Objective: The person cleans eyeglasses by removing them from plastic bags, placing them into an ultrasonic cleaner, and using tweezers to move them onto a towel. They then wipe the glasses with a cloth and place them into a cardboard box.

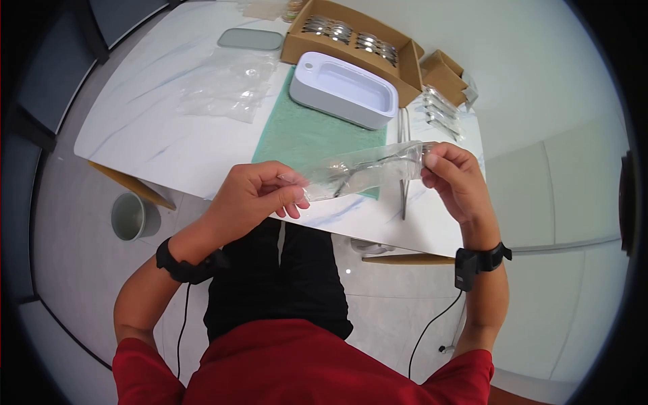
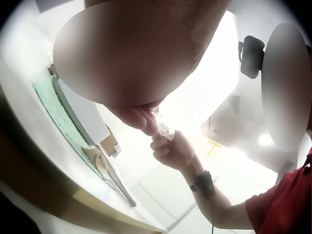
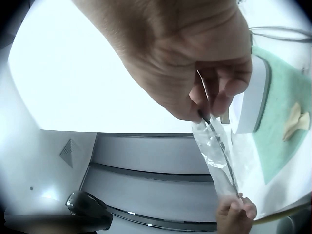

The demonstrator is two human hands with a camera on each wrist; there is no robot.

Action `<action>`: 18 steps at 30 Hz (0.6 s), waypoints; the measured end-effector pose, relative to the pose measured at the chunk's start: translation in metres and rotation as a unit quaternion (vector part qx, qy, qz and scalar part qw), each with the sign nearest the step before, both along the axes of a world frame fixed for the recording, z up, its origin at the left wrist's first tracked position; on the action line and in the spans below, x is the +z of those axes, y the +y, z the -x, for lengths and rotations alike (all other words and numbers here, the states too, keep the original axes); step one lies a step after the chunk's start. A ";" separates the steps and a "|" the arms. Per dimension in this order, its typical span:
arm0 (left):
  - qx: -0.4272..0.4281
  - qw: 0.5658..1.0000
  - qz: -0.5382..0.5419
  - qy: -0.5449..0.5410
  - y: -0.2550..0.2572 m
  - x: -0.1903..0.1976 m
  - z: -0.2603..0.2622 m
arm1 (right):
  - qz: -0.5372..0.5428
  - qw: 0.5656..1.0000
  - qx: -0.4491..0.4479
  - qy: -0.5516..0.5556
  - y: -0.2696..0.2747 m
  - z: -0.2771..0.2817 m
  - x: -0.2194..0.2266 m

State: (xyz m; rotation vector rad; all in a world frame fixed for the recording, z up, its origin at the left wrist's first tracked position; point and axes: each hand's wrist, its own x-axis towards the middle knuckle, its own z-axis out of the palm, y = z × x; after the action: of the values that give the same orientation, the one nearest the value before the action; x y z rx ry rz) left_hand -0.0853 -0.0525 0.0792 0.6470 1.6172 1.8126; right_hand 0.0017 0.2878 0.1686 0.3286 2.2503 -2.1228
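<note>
A clear plastic bag (image 1: pixel 385 158) stretches between both hands above the table's front edge, with a pair of glasses inside whose thin dark temples (image 1: pixel 347 177) show through the film. My left hand (image 1: pixel 260 192) pinches one end of the bag between thumb and fingers. At the other end my right hand (image 1: pixel 455 177) pinches the bag together with the front of the glasses; the fingers hide much of that part. Below the bag lies a green cloth (image 1: pixel 283 135), with a white cleaner basin (image 1: pixel 344 91) on its far part. A beige cloth (image 3: pixel 295 122) rests on the green one.
Behind the basin stands a cardboard box (image 1: pixel 405 74) with several glasses in rows. Long metal tongs (image 1: pixel 405 196) lie to the right, near several bagged glasses (image 1: pixel 440 113). Empty-looking plastic bags (image 1: pixel 226 84) and a grey lid (image 1: pixel 250 39) lie left. A bin (image 1: pixel 135 216) stands on the floor.
</note>
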 end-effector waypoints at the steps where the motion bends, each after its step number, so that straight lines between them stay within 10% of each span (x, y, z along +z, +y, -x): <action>1: 0.011 1.000 0.008 0.000 -0.007 -0.002 0.001 | 0.005 1.000 -0.015 0.000 0.001 -0.001 0.001; 18: 0.209 0.934 0.258 0.130 -0.169 -0.051 0.160 | 0.088 0.994 -0.058 0.040 0.002 0.032 -0.020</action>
State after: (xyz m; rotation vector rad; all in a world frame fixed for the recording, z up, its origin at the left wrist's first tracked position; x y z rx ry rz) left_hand -0.2448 -0.2216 0.0277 0.3201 2.4414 1.4981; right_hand -0.0305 0.2894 0.1481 0.3818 2.1118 -2.4145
